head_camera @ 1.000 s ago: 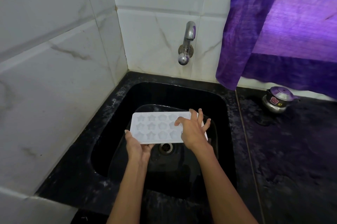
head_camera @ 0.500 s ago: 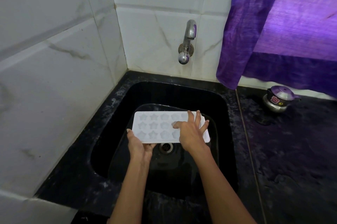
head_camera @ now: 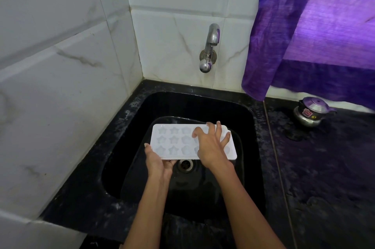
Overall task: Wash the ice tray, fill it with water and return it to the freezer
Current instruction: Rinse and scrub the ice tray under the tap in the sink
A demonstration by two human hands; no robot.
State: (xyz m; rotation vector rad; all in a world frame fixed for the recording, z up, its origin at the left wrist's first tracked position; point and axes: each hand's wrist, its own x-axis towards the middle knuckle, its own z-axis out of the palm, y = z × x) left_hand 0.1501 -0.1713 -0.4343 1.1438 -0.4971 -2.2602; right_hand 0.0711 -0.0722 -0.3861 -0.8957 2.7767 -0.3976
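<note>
While the tap [head_camera: 209, 49] hangs dry above the black sink [head_camera: 129, 147], the left hand [head_camera: 157, 162] grips the ice tray [head_camera: 174, 141] over the drain [head_camera: 185, 164]; the right hand [head_camera: 212, 147] presses spread fingers on it. Since before, the tray sits flatter, little else moved. A steel pot [head_camera: 311, 111] stands right.

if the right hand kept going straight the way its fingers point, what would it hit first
Probably the far wall of the sink. The right hand lies spread on the ice tray, fingers pointing away past its far edge; depth is unclear.
</note>
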